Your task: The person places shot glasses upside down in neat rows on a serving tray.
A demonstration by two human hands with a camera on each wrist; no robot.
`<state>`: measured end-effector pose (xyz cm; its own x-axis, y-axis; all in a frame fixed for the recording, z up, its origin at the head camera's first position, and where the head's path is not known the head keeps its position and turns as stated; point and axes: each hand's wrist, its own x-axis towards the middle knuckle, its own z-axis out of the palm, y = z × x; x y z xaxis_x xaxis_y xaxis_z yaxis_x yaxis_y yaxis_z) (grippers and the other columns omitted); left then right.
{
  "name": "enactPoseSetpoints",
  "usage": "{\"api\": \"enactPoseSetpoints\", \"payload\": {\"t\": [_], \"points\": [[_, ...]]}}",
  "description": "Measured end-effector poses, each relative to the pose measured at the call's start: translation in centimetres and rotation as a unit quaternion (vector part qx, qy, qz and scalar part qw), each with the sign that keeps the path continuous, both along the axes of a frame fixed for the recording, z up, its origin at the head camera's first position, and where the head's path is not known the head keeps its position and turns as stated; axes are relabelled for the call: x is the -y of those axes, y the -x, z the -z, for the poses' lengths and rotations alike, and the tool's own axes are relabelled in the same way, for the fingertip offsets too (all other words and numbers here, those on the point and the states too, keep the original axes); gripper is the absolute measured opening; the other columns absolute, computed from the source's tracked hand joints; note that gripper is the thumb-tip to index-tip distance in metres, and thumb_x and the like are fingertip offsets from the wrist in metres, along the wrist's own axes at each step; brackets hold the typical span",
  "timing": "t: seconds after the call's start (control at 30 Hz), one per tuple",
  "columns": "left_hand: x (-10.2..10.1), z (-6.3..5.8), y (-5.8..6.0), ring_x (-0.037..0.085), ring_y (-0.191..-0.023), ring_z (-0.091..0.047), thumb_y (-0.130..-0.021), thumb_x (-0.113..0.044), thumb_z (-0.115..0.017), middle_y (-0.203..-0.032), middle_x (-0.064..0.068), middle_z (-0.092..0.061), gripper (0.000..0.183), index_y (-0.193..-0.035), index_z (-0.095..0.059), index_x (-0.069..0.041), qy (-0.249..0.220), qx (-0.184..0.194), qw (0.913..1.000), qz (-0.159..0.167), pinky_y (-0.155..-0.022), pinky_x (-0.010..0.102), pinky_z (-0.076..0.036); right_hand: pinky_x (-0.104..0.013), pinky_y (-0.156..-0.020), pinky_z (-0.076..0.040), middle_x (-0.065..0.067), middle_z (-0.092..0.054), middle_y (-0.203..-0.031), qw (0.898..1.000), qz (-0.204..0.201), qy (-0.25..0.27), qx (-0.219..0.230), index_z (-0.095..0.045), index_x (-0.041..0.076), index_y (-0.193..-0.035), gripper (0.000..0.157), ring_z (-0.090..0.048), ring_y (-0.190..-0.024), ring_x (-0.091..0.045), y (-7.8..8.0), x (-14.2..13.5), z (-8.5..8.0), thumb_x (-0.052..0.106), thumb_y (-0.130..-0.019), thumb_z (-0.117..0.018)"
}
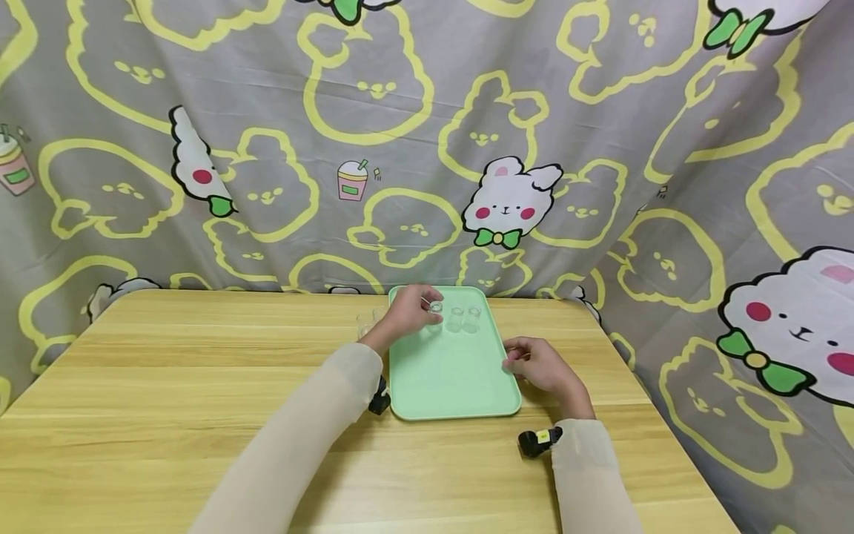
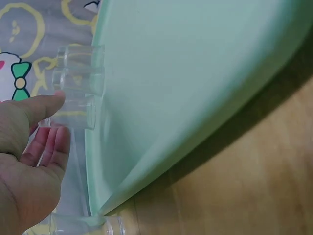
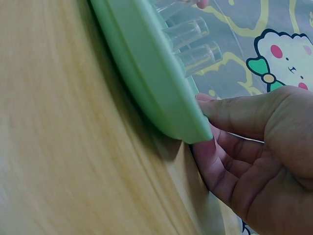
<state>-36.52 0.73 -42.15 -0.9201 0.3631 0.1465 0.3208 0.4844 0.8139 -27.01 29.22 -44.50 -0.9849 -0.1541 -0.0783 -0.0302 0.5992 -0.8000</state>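
A pale green tray (image 1: 454,378) lies on the table. My left hand (image 1: 408,311) reaches over its far left part and pinches a small clear glass (image 2: 76,112) between thumb and fingers. The glass stands upright, its base at or just above the tray; contact is hard to tell. Beside it on the tray stand two more clear glasses (image 1: 474,315). My right hand (image 3: 274,147) grips the tray's right rim, thumb on top and fingers underneath, as the right wrist view shows.
More clear glasses (image 1: 364,324) stand on the wooden table (image 1: 200,371) just left of the tray, partly hidden by the left arm. A patterned grey curtain (image 1: 414,111) hangs behind the table and along its right side. Small black cameras (image 1: 534,443) sit at the wrists.
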Motion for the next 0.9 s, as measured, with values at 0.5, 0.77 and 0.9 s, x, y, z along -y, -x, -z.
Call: {"api": "enactPoseSetpoints", "payload": {"t": [0.5,0.77,0.9], "points": [[-0.5,0.7,-0.1,0.023,-0.105,-0.064,-0.088,-0.005,-0.081,-0.113,0.007,-0.070,0.033,-0.119,-0.071,-0.003,0.005,0.007,0.9999,-0.005,-0.092,0.036,-0.054,-0.034,-0.074,-0.054,-0.012,-0.060,-0.101,1.000,0.005,0.001,0.007,-0.061,-0.004,-0.134,0.037,-0.056,-0.089,-0.024,0.0,0.2,-0.2,0.006,-0.099,-0.067],[-0.6,1.0,0.0,0.022,-0.103,-0.065,-0.087,-0.006,-0.081,-0.109,0.008,-0.070,0.033,-0.119,-0.072,-0.002,0.001,0.012,0.9999,-0.009,-0.091,0.035,-0.055,-0.034,-0.075,-0.055,-0.012,-0.060,-0.101,1.000,0.002,0.000,0.006,-0.061,-0.005,-0.133,0.036,-0.057,-0.090,-0.024,0.1,0.1,-0.1,0.005,-0.099,-0.066],[-0.5,1.1,0.1,0.022,-0.101,-0.066,-0.087,-0.006,-0.081,-0.107,0.008,-0.071,0.032,-0.117,-0.072,-0.002,0.000,0.014,0.9999,-0.007,-0.089,0.033,-0.056,-0.035,-0.076,-0.055,-0.012,-0.060,-0.102,1.000,0.001,-0.003,0.006,-0.061,-0.005,-0.134,0.037,-0.057,-0.090,-0.024,0.1,0.1,-0.1,0.006,-0.099,-0.066]]}}
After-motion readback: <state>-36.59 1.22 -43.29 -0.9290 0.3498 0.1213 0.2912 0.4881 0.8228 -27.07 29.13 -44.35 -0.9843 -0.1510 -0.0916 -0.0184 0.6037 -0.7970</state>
